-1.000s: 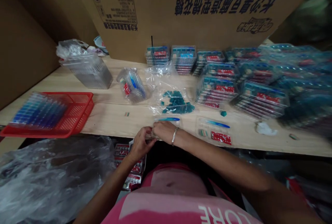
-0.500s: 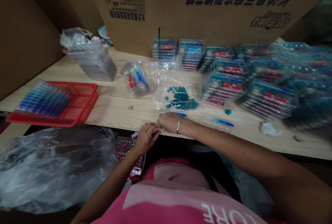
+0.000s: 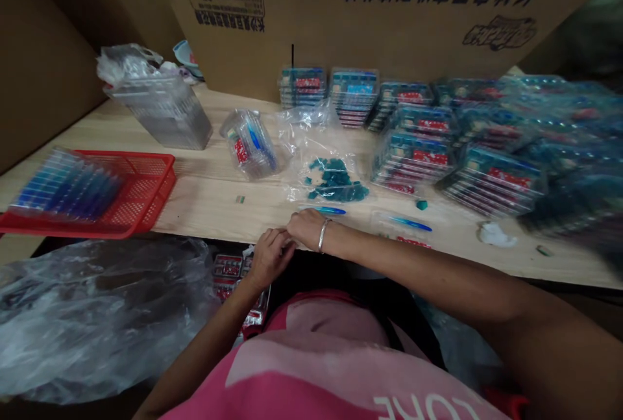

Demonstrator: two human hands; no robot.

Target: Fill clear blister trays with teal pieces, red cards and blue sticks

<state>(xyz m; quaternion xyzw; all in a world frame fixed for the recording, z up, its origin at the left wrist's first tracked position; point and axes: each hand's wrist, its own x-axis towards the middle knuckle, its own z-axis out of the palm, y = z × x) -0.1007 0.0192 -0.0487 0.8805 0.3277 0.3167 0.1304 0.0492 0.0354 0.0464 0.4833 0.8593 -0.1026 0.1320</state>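
At the front edge of the wooden table, my left hand (image 3: 270,255) and my right hand (image 3: 307,228) meet, fingers curled and closed against each other. Whatever they pinch is hidden between the fingers. A silver bracelet (image 3: 322,236) circles my right wrist. Just beyond my right hand lies a blue pen (image 3: 329,210). Another blue pen (image 3: 411,222) rests on a clear plastic package with red print, partly covered by my right forearm. Farther back, small teal pieces (image 3: 335,181) are heaped on a clear plastic bag (image 3: 306,131).
Stacked clear packs (image 3: 413,154) with red labels crowd the right and back. At left are a red basket (image 3: 160,176) with blue pens (image 3: 73,186) and a stack of clear trays (image 3: 170,115). A cardboard box (image 3: 302,17) stands behind; a plastic sheet (image 3: 107,316) hangs below.
The whole view has shifted slightly, so things sit a little farther left. My hands stay together at the table edge, with the fingers a bit closer.
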